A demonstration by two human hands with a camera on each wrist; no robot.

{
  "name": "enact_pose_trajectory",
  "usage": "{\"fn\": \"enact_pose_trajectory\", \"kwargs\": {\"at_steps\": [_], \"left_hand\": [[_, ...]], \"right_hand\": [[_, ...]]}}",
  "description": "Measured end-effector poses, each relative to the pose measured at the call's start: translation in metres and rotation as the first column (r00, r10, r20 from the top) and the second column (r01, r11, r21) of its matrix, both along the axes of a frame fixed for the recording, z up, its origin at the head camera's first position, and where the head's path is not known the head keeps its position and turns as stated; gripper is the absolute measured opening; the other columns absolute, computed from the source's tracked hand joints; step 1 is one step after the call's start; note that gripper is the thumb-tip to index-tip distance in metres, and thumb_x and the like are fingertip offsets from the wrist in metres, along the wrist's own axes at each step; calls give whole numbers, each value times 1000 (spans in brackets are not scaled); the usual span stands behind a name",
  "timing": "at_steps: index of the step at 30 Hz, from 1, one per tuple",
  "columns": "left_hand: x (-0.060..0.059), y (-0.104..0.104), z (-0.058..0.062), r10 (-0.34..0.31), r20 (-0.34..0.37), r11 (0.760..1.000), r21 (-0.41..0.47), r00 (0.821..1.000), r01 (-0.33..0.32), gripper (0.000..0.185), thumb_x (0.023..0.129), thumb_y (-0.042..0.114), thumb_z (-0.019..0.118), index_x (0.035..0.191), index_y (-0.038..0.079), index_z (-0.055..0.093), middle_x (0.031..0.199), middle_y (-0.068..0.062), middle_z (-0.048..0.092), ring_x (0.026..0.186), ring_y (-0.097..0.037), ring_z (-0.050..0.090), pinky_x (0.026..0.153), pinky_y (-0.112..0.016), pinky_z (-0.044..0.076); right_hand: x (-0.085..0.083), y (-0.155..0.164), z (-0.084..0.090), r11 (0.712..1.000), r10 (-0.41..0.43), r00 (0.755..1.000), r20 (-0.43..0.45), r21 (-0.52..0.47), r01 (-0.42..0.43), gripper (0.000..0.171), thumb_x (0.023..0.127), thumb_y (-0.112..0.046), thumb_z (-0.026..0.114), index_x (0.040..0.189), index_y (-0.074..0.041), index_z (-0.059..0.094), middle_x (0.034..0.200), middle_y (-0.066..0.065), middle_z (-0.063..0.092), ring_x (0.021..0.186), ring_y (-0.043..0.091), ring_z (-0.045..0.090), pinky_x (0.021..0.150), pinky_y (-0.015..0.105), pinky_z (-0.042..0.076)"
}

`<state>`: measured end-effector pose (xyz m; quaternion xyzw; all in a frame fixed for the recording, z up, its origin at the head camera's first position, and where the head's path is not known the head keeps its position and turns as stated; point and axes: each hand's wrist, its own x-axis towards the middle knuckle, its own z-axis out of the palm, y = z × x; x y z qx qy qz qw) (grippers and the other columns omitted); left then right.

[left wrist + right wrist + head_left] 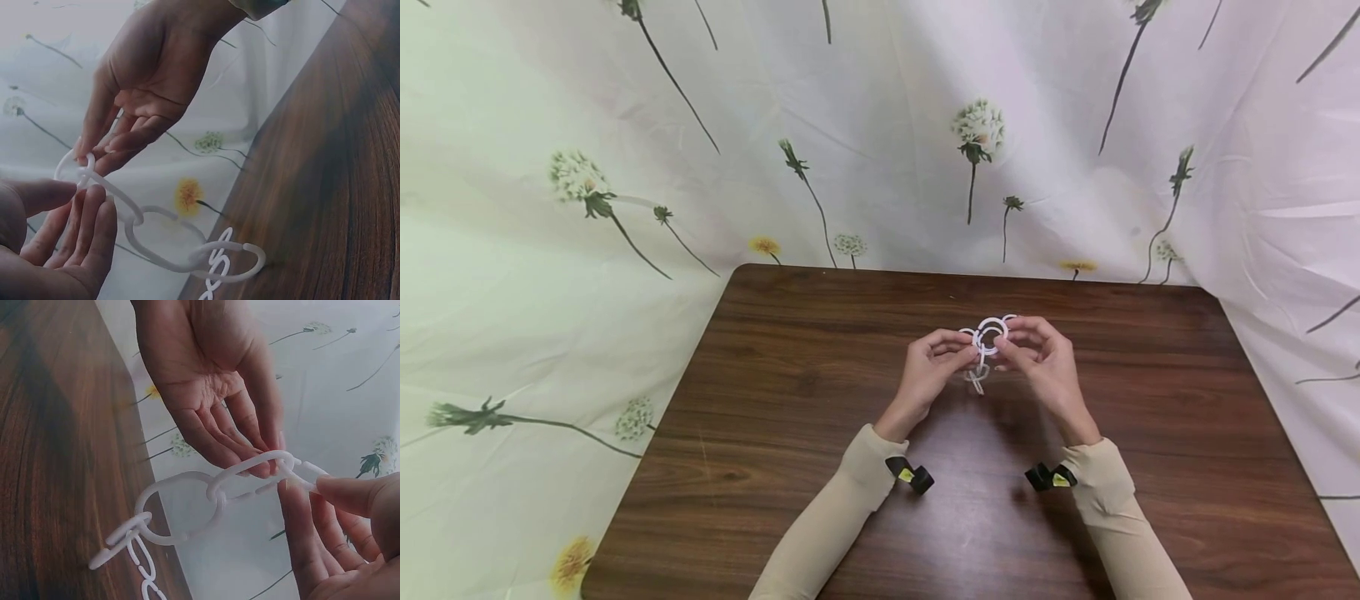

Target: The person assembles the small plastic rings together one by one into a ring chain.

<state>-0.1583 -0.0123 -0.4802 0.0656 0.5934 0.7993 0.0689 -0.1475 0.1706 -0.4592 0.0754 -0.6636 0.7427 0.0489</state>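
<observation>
Above the middle of the brown table (820,517), both hands hold a short chain of white plastic rings (987,342) up in the air. The left hand (929,367) sits at about 9 o'clock of the chain and the right hand (1043,362) at 3 o'clock; each pinches a ring between thumb and fingertips, the other fingers loosely curled beneath. From the left wrist view the chain (159,240) runs from the pinched end down toward 5 o'clock, where the last links hang free near the table edge. The right wrist view shows the same chain (206,503) sagging toward 7 o'clock, with the two pinches meeting at one joint where a small ring crosses a long oval link. A flowered cloth (587,167) hangs behind the table from 9 through 3 o'clock. As I judge it, the work is at that one joint, so each hand would do well to grip close to it, hold its own link steady, and turn one link until its gap lines up with the other. A gentle twist should serve better than a pull, and letting the loose links hang straight keeps them from snagging.
</observation>
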Motion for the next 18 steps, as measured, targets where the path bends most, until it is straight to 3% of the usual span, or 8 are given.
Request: {"fn": "enact_pose_trajectory", "kwargs": {"at_steps": [10,13,18], "left_hand": [[-1,1,-2,25,23,1000,-10,999,-24,24,86,2,73,107,-7,66,80,3,71,73,-11,71,88,-63,52],[-2,1,-2,32,17,999,-20,999,-32,24,85,2,74,106,-6,66,81,3,71,72,-9,70,86,-59,56],[-2,1,-2,37,9,999,-6,999,-37,27,84,3,75,107,-8,65,82,1,72,73,-8,70,78,-37,63]], "right_hand": [[-1,-3,-1,997,-9,1000,-8,71,9,31,88,1,69,115,9,56,87,-3,70,71,6,70,56,37,60],[-1,-3,0,998,-1,1000,-9,65,2,30,88,1,69,115,8,56,88,-3,70,71,6,70,56,37,60],[-1,-1,0,999,14,1000,-17,49,-14,31,90,1,68,116,12,54,90,-1,71,73,8,71,59,40,61]]}}
